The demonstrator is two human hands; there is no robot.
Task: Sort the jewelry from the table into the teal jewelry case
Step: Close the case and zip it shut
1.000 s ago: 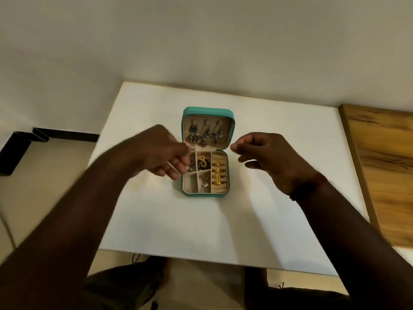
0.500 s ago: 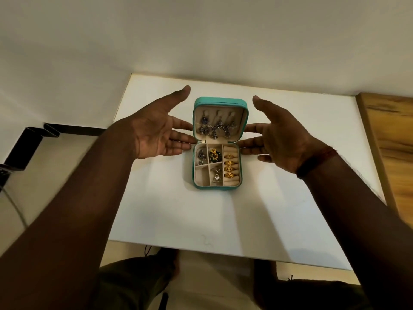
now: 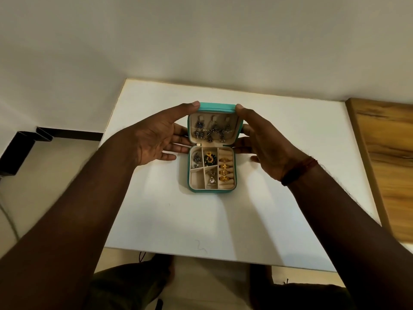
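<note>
Case [image 3: 211, 168] open at mid-table [image 3: 169, 227], base flat, lid [image 3: 214, 126] upright. Rings [image 3: 224, 169] in right-hand slots, pendant [image 3: 211, 181] in near compartment, earrings [image 3: 210, 132] hung inside lid. No loose jewelry visible on table. Left hand [image 3: 156, 139] and right hand [image 3: 266, 148] spread, fingers apart, thumbs touching lid top corners, nothing clamped. Risk: fast closing could pinch hanging earrings or shift base. White matte tabletop; wood panel [image 3: 386, 157] at right; plain wall [image 3: 201, 41] beyond.

Teal jewelry case [image 3: 214, 107] looks smooth, beige lining matt; gold rings [image 3: 225, 169] shiny metal; white table [image 3: 201, 224] matt
</note>
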